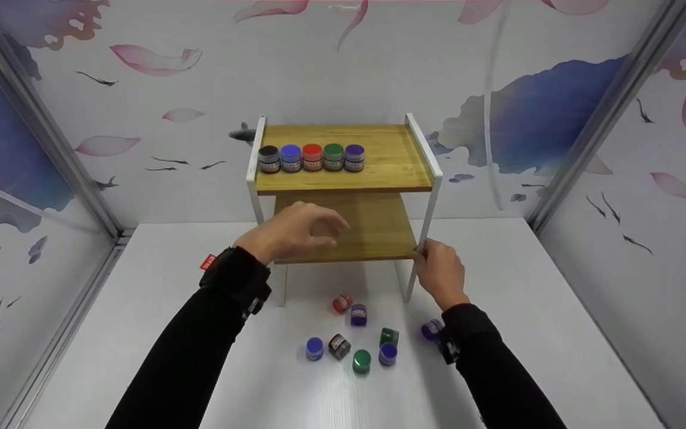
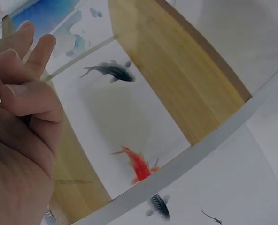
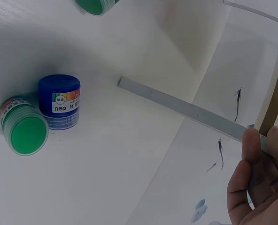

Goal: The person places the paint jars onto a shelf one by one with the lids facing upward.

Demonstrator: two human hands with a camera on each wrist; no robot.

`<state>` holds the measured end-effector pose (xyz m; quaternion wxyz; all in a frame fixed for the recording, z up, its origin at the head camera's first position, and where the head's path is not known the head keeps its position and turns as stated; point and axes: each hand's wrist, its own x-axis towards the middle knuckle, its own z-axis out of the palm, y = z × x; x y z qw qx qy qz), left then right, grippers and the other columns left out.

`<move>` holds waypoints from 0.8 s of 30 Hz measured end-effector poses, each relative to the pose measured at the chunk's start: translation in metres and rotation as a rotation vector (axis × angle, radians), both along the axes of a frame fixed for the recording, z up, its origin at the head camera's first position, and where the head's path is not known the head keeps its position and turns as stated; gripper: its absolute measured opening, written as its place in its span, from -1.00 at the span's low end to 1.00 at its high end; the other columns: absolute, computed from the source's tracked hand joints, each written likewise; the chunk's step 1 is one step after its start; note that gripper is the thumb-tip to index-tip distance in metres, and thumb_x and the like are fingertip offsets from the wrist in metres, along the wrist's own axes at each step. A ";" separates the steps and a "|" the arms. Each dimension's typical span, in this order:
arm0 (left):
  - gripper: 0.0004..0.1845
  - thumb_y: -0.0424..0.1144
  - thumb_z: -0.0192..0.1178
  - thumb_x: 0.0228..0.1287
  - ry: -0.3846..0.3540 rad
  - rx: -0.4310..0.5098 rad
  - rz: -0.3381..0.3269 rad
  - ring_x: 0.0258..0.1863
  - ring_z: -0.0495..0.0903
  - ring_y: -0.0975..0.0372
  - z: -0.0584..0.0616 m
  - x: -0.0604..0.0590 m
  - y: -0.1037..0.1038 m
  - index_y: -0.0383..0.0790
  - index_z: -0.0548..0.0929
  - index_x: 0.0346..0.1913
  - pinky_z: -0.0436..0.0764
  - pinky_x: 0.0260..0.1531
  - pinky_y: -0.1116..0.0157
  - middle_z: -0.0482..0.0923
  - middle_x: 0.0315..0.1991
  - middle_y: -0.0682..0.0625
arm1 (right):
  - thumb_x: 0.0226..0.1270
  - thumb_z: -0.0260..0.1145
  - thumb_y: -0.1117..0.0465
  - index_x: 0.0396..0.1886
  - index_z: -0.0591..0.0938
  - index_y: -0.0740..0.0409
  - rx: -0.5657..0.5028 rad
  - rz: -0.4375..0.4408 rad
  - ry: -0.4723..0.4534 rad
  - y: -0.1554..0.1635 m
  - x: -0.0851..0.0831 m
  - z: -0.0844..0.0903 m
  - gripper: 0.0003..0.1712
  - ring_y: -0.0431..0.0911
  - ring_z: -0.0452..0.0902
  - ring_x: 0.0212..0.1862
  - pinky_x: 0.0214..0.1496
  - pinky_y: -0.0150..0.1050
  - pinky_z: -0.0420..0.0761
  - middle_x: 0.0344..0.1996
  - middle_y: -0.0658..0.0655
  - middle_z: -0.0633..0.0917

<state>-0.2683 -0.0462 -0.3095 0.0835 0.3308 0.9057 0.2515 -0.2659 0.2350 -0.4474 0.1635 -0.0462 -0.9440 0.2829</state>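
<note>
A two-tier shelf rack with wooden boards [image 1: 390, 155] and white metal legs stands by the back wall. At its front right, my right hand [image 1: 442, 271] grips the leg beside the lower board [image 1: 373, 238]; in the right wrist view, fingers and thumb pinch the white leg [image 3: 190, 111]. My left hand [image 1: 298, 229] hovers before the lower board, its fingers loosely bent around nothing. A row of paint jars lines the upper board's left part: black [image 1: 270, 159], blue [image 1: 290, 158], red [image 1: 312, 157], green [image 1: 333, 157] and purple [image 1: 354, 158].
Several more paint jars lie scattered on the white table [image 1: 248, 381], among them a red jar [image 1: 342, 304], a black jar [image 1: 339, 347] and a green jar [image 1: 361, 361]. A purple jar [image 1: 432, 329] lies beside my right wrist. Printed wall panels [image 1: 343, 71] enclose the back and sides.
</note>
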 end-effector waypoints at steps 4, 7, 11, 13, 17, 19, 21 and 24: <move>-0.68 -0.26 0.28 0.29 -0.069 -0.043 0.025 0.10 0.60 0.14 -0.020 0.003 -0.003 -0.08 0.67 0.10 0.57 0.13 0.17 0.67 0.04 -0.01 | 0.32 0.32 0.17 -0.43 0.64 0.22 -0.001 -0.004 -0.001 0.000 0.000 0.000 -0.80 -0.01 0.56 -0.44 -0.41 -0.11 0.50 -0.50 0.16 0.68; -0.71 -0.25 0.28 0.29 -0.127 -0.066 0.046 0.07 0.60 0.13 -0.035 0.004 -0.005 -0.04 0.69 0.06 0.65 -0.04 0.20 0.67 0.04 0.02 | 0.33 0.32 0.17 -0.42 0.65 0.22 -0.001 -0.007 -0.008 0.000 0.000 0.000 -0.80 -0.01 0.56 -0.44 -0.40 -0.11 0.52 -0.49 0.16 0.69; -0.76 -0.26 0.28 0.28 -0.172 -0.087 0.045 -0.01 0.63 0.14 -0.054 0.006 -0.007 -0.03 0.71 0.00 0.68 -0.25 0.26 0.68 0.01 0.03 | 0.33 0.31 0.17 -0.41 0.65 0.22 0.003 -0.004 -0.010 0.001 -0.001 0.002 -0.80 -0.02 0.55 -0.46 -0.41 -0.12 0.51 -0.50 0.16 0.68; -0.77 -0.27 0.28 0.28 -0.178 -0.101 0.040 -0.04 0.64 0.16 -0.063 0.007 -0.008 -0.04 0.71 -0.01 0.68 -0.27 0.28 0.68 0.00 0.03 | 0.33 0.31 0.17 -0.41 0.65 0.23 0.005 -0.002 -0.003 0.001 -0.001 0.003 -0.80 -0.03 0.54 -0.47 -0.42 -0.14 0.50 -0.50 0.16 0.68; -0.76 -0.29 0.27 0.29 -0.205 -0.110 0.029 -0.18 0.66 0.17 -0.085 0.010 -0.010 -0.08 0.71 0.00 0.67 -0.29 0.28 0.68 0.00 -0.03 | 0.34 0.31 0.19 -0.39 0.65 0.24 0.005 0.006 0.013 0.002 -0.001 0.003 -0.80 -0.02 0.56 -0.46 -0.43 -0.14 0.50 -0.50 0.17 0.68; -0.76 -0.31 0.26 0.29 -0.237 -0.111 0.028 -0.27 0.66 0.17 -0.096 0.013 -0.012 -0.10 0.70 0.00 0.67 -0.31 0.27 0.67 0.00 -0.06 | 0.34 0.31 0.19 -0.38 0.66 0.24 0.003 0.011 0.014 0.002 -0.001 0.002 -0.81 -0.01 0.57 -0.45 -0.42 -0.13 0.51 -0.48 0.18 0.69; -0.77 -0.30 0.25 0.30 -0.249 -0.120 0.027 -0.33 0.66 0.20 -0.107 0.016 -0.014 -0.11 0.70 0.00 0.66 -0.31 0.28 0.67 0.00 -0.07 | 0.34 0.31 0.20 -0.36 0.66 0.25 0.001 0.014 0.013 0.002 -0.001 0.000 -0.82 -0.01 0.59 -0.44 -0.41 -0.12 0.53 -0.47 0.19 0.70; -0.79 -0.28 0.22 0.33 -0.222 -0.138 0.033 -0.37 0.64 0.25 -0.123 0.020 -0.015 -0.11 0.70 -0.01 0.65 -0.29 0.29 0.68 -0.03 -0.05 | 0.34 0.30 0.22 -0.32 0.66 0.27 -0.003 0.018 0.004 0.001 0.000 -0.002 -0.82 -0.01 0.59 -0.43 -0.39 -0.10 0.54 -0.45 0.20 0.71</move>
